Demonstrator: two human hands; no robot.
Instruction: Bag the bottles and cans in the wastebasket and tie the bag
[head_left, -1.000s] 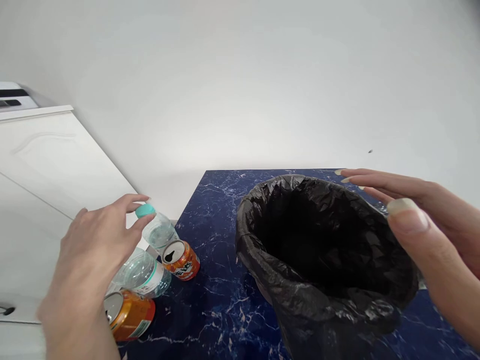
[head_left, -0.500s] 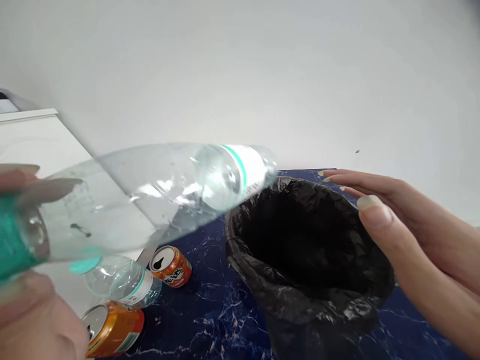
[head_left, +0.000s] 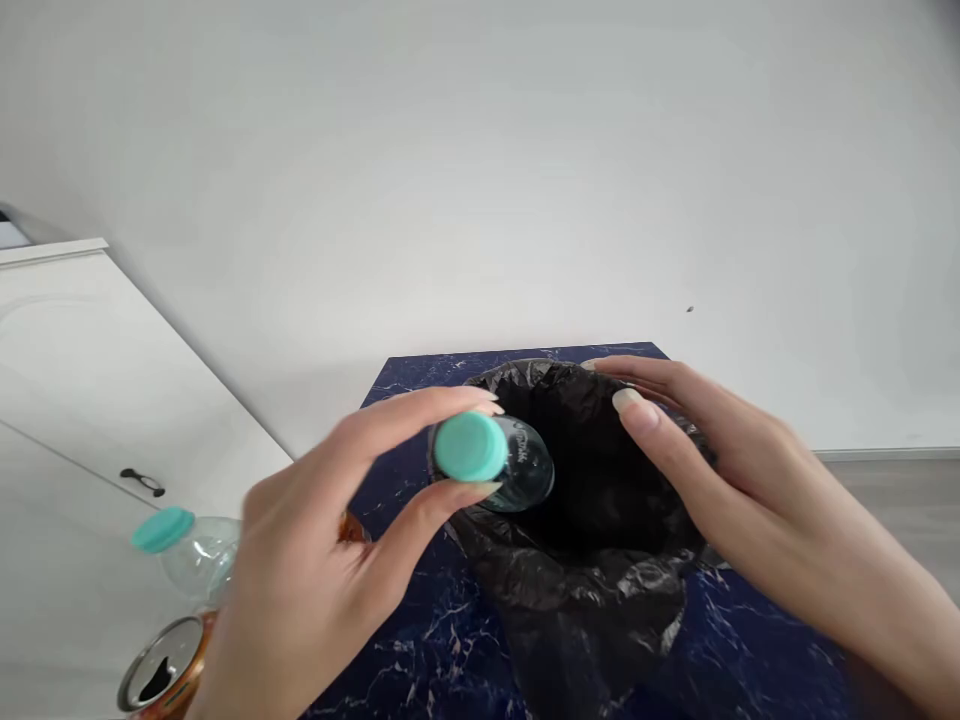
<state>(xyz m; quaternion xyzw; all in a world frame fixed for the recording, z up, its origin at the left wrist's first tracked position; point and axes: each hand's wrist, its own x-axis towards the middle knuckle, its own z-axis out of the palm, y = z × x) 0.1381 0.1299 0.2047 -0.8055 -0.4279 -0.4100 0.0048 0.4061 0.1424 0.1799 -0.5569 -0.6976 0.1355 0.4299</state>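
Observation:
Pinched by its turquoise cap end, a clear plastic bottle point(head_left: 527, 466) points bottom-first into the black-lined bin, partly inside its mouth. My left hand point(head_left: 330, 510) grips it there, thumb and fingers on either side of the neck. A black plastic bag point(head_left: 570, 600) lines the bin and folds over its rim. My right hand point(head_left: 720, 460) lies along the bin's right rim, fingers stretched towards the far edge and thumb apart over the opening. What lies deep inside the bin is too dark to see.
Left of the bin are another turquoise-capped bottle point(head_left: 202, 555) and an opened orange can point(head_left: 169, 665); my left hand mostly hides a second can point(head_left: 351, 528). All this is by a blue marble-patterned tabletop point(head_left: 427, 640). A white cabinet point(head_left: 67, 400) and wall point(head_left: 480, 200) stand beyond.
My left hand has swung the bottle from the left over to the bin and turned it so its bottom dips into the opening. My right hand has come closer against the rim.

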